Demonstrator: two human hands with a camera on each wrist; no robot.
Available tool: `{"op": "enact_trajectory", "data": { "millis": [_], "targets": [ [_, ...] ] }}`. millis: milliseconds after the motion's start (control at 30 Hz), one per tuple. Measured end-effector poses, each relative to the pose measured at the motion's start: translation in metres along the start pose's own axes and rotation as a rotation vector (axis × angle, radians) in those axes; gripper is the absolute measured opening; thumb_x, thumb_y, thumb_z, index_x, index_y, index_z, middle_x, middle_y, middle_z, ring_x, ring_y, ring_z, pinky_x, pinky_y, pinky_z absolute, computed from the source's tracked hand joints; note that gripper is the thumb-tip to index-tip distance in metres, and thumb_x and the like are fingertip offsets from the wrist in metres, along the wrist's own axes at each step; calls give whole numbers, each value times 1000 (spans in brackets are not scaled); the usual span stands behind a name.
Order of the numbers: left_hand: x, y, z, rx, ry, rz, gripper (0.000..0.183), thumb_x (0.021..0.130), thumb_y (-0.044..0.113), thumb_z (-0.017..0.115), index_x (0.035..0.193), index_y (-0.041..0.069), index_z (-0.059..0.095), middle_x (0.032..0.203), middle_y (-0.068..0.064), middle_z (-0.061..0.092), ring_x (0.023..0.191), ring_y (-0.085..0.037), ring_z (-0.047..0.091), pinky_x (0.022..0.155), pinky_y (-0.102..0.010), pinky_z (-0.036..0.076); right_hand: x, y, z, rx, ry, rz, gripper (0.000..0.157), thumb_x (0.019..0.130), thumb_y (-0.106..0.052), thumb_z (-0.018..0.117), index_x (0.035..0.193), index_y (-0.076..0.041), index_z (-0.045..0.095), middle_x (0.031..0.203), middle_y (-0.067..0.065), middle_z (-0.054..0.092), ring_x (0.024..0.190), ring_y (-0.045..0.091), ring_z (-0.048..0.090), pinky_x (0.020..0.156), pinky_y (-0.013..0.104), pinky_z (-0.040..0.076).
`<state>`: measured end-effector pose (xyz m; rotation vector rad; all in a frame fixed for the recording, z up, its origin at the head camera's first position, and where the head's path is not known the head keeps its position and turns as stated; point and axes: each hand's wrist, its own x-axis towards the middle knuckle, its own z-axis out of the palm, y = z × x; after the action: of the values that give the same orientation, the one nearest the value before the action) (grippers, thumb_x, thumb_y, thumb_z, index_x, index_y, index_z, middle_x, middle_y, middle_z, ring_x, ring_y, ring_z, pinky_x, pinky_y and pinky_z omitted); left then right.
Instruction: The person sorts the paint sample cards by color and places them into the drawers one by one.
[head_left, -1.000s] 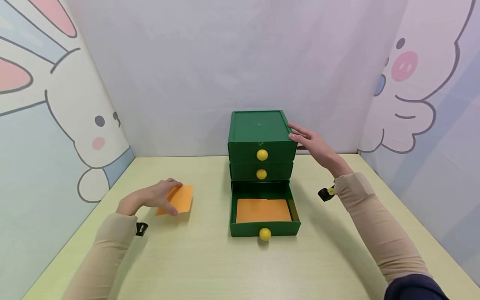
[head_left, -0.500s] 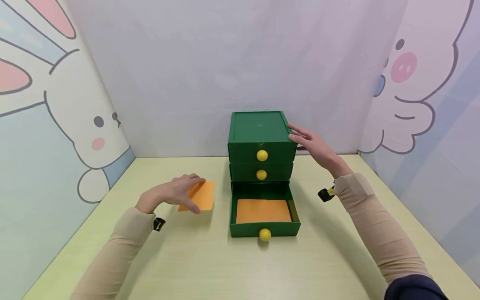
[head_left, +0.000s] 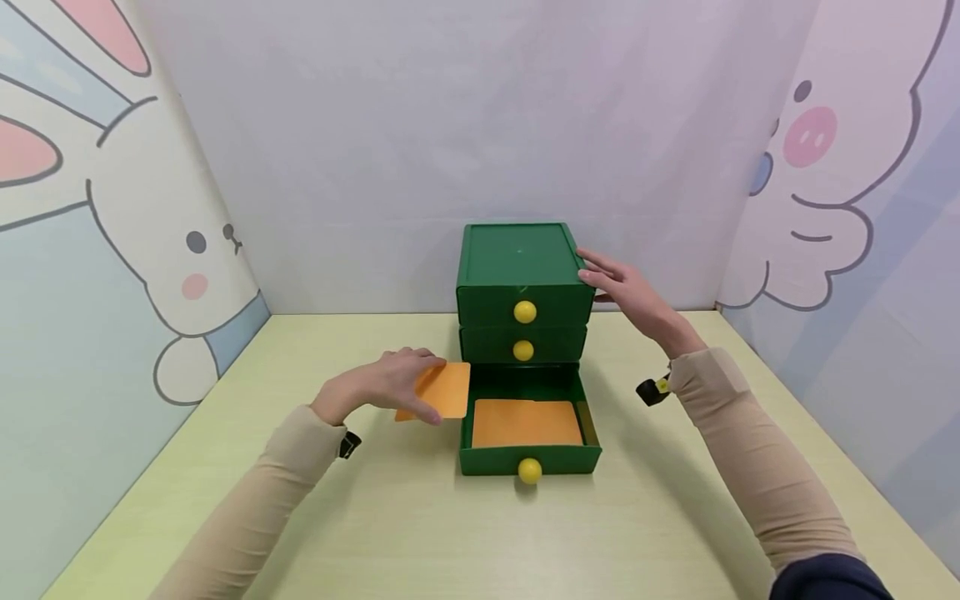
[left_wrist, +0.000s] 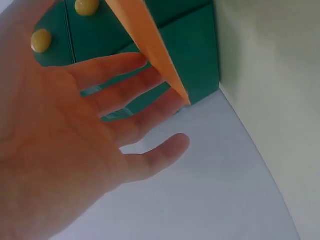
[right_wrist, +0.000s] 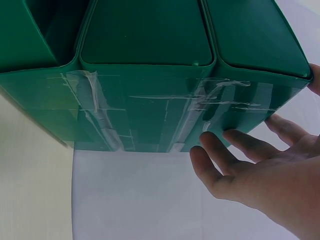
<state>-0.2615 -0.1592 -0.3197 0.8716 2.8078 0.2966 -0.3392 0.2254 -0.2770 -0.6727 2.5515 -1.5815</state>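
My left hand point(head_left: 393, 387) holds an orange sheet of paper point(head_left: 447, 392) by its edges, thumb at the near side and fingers at the far side. The paper is above the table, its right edge at the left wall of the pulled-out bottom drawer point(head_left: 525, 460). More orange paper point(head_left: 525, 422) lies flat inside that drawer. In the left wrist view the held paper point(left_wrist: 150, 42) touches the fingertips. My right hand point(head_left: 637, 296) rests its fingers on the upper right edge of the green drawer cabinet point(head_left: 517, 254); in the right wrist view, fingers are at its taped side point(right_wrist: 145, 105).
Two upper drawers with yellow knobs point(head_left: 525, 312) are pushed in. The bottom drawer's yellow knob point(head_left: 529, 471) juts toward the near side of the pale table point(head_left: 420, 533). A pale curtain point(head_left: 360, 167) hangs behind; printed cartoon walls point(head_left: 150, 208) flank the table.
My left hand has carried the orange paper rightward across the table, up to the bottom drawer's left side. The right hand and the cabinet have stayed put.
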Motion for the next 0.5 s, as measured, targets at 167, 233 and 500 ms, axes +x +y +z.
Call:
{"op": "enact_trajectory", "data": {
  "millis": [167, 233, 500],
  "targets": [
    [8, 11, 3, 17, 19, 25, 88, 75, 59, 73, 141, 7, 48, 139, -13, 52, 117, -31, 48, 98, -54, 40, 0, 1, 1, 9, 8, 2, 60, 100, -45, 47, 154, -29, 25, 162, 2, 19, 147, 29, 25, 113, 59, 30],
    [10, 16, 4, 22, 30, 37, 87, 75, 59, 73, 140, 7, 50, 138, -13, 53, 117, -31, 49, 98, -55, 40, 1, 1, 1, 8, 8, 3, 60, 100, -45, 47, 154, -29, 25, 162, 2, 19, 147, 29, 25, 113, 58, 30],
    [20, 35, 10, 54, 50, 65, 86, 74, 64, 71, 136, 7, 54, 135, -12, 57, 117, -31, 51, 99, -54, 40, 2, 2, 0, 8, 13, 6, 61, 99, -48, 47, 154, -30, 26, 162, 1, 20, 146, 27, 26, 113, 55, 33]
  ]
}}
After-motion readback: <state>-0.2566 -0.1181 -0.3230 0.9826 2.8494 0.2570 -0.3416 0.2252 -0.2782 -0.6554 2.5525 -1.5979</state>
